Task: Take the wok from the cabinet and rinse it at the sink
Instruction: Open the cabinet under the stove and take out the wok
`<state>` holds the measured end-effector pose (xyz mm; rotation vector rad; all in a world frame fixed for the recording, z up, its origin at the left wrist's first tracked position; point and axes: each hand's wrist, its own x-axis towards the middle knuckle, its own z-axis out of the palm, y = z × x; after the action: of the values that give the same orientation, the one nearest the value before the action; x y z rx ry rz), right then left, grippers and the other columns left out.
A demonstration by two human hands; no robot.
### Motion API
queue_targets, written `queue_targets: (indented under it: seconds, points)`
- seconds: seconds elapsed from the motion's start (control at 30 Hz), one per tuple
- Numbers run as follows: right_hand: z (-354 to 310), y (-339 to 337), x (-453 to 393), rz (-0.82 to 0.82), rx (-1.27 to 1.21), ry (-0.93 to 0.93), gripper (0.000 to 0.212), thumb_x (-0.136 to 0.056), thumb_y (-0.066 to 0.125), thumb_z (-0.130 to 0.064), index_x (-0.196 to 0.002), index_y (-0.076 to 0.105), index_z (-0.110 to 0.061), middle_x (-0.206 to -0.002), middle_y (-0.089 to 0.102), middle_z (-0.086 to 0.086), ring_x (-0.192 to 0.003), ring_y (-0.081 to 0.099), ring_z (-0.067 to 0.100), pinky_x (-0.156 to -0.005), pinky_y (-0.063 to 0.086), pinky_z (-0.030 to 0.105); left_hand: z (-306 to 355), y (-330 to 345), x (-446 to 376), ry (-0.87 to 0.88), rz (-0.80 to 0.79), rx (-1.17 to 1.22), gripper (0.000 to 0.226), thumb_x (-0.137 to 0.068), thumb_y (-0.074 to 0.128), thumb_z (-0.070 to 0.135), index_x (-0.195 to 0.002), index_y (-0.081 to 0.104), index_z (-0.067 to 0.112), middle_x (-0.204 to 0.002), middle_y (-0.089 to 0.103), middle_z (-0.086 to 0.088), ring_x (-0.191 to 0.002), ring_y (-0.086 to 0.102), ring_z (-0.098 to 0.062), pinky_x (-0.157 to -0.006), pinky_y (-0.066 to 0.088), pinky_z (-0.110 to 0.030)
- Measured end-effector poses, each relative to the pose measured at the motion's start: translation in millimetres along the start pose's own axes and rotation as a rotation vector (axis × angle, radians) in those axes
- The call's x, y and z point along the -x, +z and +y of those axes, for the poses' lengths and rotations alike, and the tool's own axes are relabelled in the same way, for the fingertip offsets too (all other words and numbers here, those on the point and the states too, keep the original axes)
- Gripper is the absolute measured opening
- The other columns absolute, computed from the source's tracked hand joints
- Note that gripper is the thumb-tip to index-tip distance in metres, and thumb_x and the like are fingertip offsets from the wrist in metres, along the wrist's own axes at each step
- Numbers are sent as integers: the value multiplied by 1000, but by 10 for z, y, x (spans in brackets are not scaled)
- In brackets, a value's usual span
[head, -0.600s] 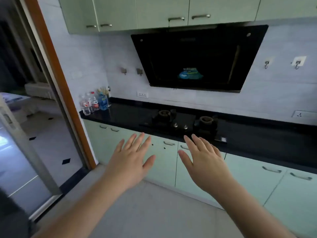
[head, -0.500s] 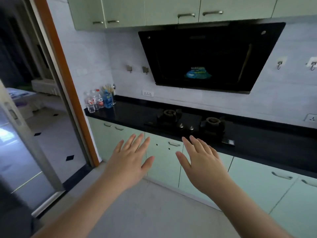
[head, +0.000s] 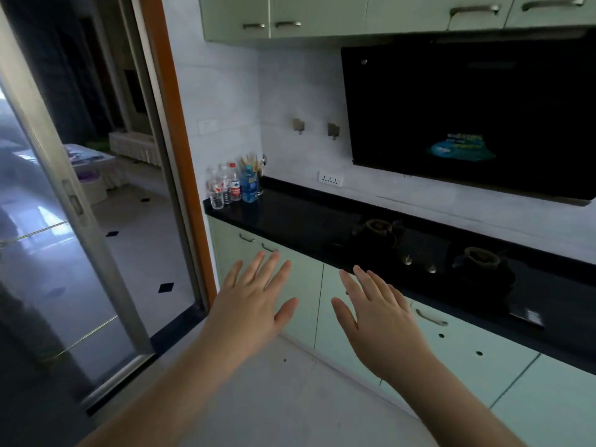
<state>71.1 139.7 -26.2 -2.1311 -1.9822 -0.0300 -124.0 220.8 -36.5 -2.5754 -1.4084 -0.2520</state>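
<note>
My left hand [head: 254, 301] and my right hand [head: 377, 314] are stretched out in front of me, palms down, fingers spread, holding nothing. They hover in front of the pale green lower cabinets [head: 300, 304], whose doors are shut. More pale green cabinets [head: 322, 14] hang above, also shut. No wok and no sink are in sight.
A black counter [head: 290, 214] carries a two-burner gas hob [head: 425, 256]. A black range hood [head: 467, 117] hangs above it. Bottles and a utensil holder [head: 238, 185] stand at the counter's left end. A sliding glass door [head: 64, 237] and an orange door frame [head: 180, 156] are on the left.
The view has swung to the left, so the counter and hood now sit further right. Both hands stay open and spread in front of the lower cabinets.
</note>
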Motion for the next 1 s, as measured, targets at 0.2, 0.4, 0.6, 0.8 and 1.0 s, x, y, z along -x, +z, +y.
queue_targets:
  seconds: [0.2, 0.4, 0.6, 0.8, 1.0]
  points:
    - [-80, 349, -647, 29, 85, -54, 81, -84, -13, -61, -154, 10, -27, -162, 10, 0, -149, 2, 18, -117, -1, 38, -384, 229, -442, -38, -20, -8, 85, -76, -21, 65, -152, -8, 30, -160, -12, 4, -147, -14, -19, -113, -13, -41]
    - [127, 731, -1372, 0, 47, -67, 73, -91, -2, -62, -154, -3, -26, -162, 9, 1, -149, 3, 18, -120, 3, 40, -511, 650, -1114, -58, -86, -77, 84, -76, -22, 64, -152, -12, 29, -160, -14, 2, -146, -16, -21, -111, -16, -42]
    - [447, 1007, -2076, -61, 15, -89, 82, -83, -18, -65, -154, -2, -26, -163, 7, 0, -149, 1, 18, -121, 5, 41, -604, 982, -1731, -105, -138, -49, 71, -90, -1, 62, -152, -6, 31, -161, -11, 3, -137, -26, -16, -110, -18, -40]
    - [486, 1278, -2752, -133, -24, -126, 78, -87, -7, -64, -154, 1, -26, -163, 5, 0, -149, 1, 18, -121, 5, 41, -799, 1188, -2093, -162, -191, -28, 68, -92, 1, 61, -152, -11, 31, -160, -17, 5, -139, -28, -16, -115, -15, -41]
    - [241, 1529, -3253, -194, -53, -186, 82, -83, -12, -64, -154, 1, -25, -163, 4, 0, -149, 0, 17, -121, 5, 40, -1222, 1466, -2333, -221, -245, 29, 69, -91, 1, 62, -152, -10, 31, -159, -19, 6, -141, -28, -17, -116, -14, -42]
